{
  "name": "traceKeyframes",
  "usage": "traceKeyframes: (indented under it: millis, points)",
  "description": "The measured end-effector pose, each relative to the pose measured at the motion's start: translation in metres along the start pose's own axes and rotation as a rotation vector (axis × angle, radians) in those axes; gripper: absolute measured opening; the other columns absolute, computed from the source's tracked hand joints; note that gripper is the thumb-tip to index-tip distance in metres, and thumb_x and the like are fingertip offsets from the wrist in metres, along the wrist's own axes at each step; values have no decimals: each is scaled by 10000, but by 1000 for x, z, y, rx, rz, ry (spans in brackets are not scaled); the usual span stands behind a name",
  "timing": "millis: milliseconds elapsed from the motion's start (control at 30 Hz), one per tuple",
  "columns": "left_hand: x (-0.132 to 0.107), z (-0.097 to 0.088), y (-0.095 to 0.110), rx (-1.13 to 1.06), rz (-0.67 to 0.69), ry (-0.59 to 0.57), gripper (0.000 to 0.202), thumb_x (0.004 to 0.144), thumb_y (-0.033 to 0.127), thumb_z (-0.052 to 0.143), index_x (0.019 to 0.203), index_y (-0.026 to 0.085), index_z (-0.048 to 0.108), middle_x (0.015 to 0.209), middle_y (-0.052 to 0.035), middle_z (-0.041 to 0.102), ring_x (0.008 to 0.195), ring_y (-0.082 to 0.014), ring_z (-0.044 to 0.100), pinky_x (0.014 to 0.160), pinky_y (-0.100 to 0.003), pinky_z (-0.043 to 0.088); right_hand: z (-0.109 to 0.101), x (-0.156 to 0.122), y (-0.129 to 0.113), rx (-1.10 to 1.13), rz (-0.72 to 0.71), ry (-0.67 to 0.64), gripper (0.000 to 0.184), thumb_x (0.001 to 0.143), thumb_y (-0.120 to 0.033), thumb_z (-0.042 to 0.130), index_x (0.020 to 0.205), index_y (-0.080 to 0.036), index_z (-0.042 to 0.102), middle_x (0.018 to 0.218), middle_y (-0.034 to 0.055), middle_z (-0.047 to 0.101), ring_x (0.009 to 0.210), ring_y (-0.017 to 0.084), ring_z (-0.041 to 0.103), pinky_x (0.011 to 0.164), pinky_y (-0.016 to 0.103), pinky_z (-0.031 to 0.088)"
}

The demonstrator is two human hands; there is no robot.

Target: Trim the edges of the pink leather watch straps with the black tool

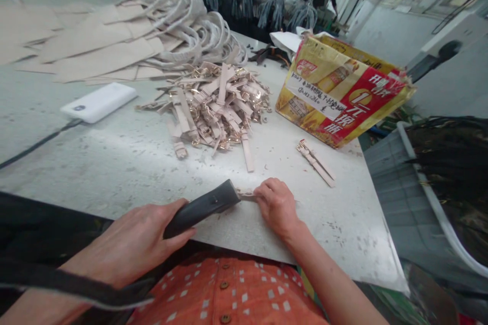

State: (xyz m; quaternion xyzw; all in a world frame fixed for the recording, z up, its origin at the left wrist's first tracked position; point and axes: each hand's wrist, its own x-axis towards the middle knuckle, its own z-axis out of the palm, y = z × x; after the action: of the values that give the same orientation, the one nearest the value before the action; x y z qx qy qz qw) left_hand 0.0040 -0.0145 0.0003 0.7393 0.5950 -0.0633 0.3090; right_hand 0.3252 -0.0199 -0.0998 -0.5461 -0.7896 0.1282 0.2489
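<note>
My left hand (141, 236) is wrapped round a black elongated hand tool (208, 206), whose wide end points right and slightly up. I cannot tell the tool's exact kind. My right hand (277, 206) pinches a short beige strap (247, 194) low over the table's front part. The strap's left end meets the tip of the black tool, and its other end is hidden by my fingers. Ahead lies a heap of beige straps with gold-coloured buckles (219, 106). A buckled strap pair (315, 163) lies apart on the right.
A yellow and red cardboard box (343, 94) stands at the table's right edge. Beige panels (110, 56) with looped handles (186, 25) are stacked at the back left. A white power bank (99, 102) with a cable lies left. A grey bin (412, 177) stands beyond the right edge.
</note>
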Motion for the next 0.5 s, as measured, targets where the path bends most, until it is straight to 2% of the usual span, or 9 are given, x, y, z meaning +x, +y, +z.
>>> traceKeyframes:
  millis: [67,133,233,367,500]
  points:
    - [-2,-3,1,19,-16,-49,373,924,561,621,1076,288,823,989,-98,924,962,-368,891,812,-401,611,3,-8,1,0,-113,18,175,1075,-102,772,1078,-243,876,1081,103,818,1030,273,715,878,397,522]
    - [-2,-5,4,47,-16,-88,368,933,545,614,1083,281,822,1013,-114,929,978,-376,890,827,-411,608,4,-15,4,40,-165,9,192,1115,-130,752,1162,-254,891,1127,108,830,1047,270,726,892,404,544]
    - [2,-6,9,100,0,-118,395,936,532,608,1132,273,832,1077,-134,940,1024,-387,892,863,-429,614,5,-19,7,148,-126,-7,222,1132,-145,737,1214,-281,892,1165,99,826,1086,267,741,935,411,588]
    - [9,-10,13,171,30,-131,440,948,530,585,1183,263,844,1124,-151,945,1115,-413,887,923,-461,619,7,-16,8,317,-49,26,150,1091,-130,743,1114,-240,841,1097,89,803,1060,264,748,955,404,623]
    - [17,-15,13,213,66,-117,461,944,526,574,1205,254,839,1093,-158,934,1082,-425,884,934,-487,624,8,-13,8,330,3,-12,210,1041,-122,760,1215,-233,797,1120,101,811,1028,269,740,930,404,628]
